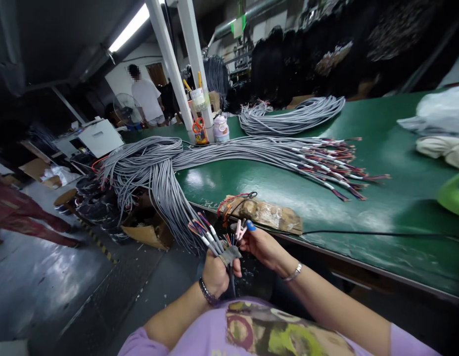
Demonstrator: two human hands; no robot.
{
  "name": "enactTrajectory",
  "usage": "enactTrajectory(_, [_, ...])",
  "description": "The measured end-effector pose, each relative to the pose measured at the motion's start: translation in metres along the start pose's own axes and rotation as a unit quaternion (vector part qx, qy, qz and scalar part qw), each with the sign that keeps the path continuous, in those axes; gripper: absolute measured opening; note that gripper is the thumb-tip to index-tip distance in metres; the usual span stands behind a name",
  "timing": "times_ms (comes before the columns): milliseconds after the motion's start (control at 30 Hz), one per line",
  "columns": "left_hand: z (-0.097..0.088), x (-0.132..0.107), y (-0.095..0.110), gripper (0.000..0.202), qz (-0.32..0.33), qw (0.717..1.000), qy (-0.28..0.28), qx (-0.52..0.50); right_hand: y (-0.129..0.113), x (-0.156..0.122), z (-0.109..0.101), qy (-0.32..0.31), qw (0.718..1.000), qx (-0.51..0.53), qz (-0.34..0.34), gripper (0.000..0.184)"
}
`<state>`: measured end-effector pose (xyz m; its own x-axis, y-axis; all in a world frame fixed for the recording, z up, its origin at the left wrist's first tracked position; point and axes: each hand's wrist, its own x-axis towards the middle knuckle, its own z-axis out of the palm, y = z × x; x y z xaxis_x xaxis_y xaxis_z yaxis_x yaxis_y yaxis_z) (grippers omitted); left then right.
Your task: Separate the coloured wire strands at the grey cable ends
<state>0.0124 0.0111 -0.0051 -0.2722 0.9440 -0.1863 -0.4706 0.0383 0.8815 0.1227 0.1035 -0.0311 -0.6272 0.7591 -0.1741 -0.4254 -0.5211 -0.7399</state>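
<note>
My left hand (215, 273) is closed round several grey cables (214, 243), whose stripped ends fan out upward in coloured wires. A grey cloth-like wrap (230, 254) lies around the bundle at the fingers. Just to the right, my right hand (262, 247) pinches a small pale pink clip-like piece (239, 230) close to the thin coloured wires (230, 240). A blue cover (251, 225) sits on its thumb tip. Behind the hands, at the table's edge, lies a tape-wrapped brown block (268, 213) with red and black leads.
A long bundle of grey cables (229, 151) stretches over the green table (392, 212) and hangs off its left edge. Behind it lies a coiled cable bundle (296, 116). Scissors (198, 126) and a jar (221, 129) stand by white posts. A person (147, 96) stands far left.
</note>
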Motion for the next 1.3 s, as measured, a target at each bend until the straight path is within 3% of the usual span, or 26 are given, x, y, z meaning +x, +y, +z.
enactTrajectory(167, [0.004,0.006,-0.003,0.026,-0.006,1.000,-0.011,0.000,0.003,0.001,0.007,-0.004,0.999,0.025,-0.034,0.046])
enactTrajectory(600, [-0.002,0.008,-0.009,0.031,-0.013,0.999,-0.018,0.032,0.006,0.008,0.016,0.055,0.992,0.113,-0.028,0.033])
enactTrajectory(833, [-0.006,-0.001,-0.007,0.032,-0.002,0.999,0.001,0.032,0.005,0.000,0.013,-0.010,0.992,0.122,0.018,0.044])
enactTrajectory(933, [-0.005,-0.007,-0.005,0.032,0.009,0.999,0.015,0.028,0.002,-0.004,0.013,-0.032,0.992,0.120,0.025,0.039])
enactTrajectory(1067, [0.001,-0.009,-0.003,0.030,0.023,0.999,0.037,0.015,0.001,-0.005,0.013,-0.024,0.995,0.102,-0.005,0.028])
enactTrajectory(1300, [0.011,-0.003,-0.006,0.025,0.037,0.998,0.051,0.027,0.007,-0.002,0.012,-0.011,0.989,0.149,0.010,0.027])
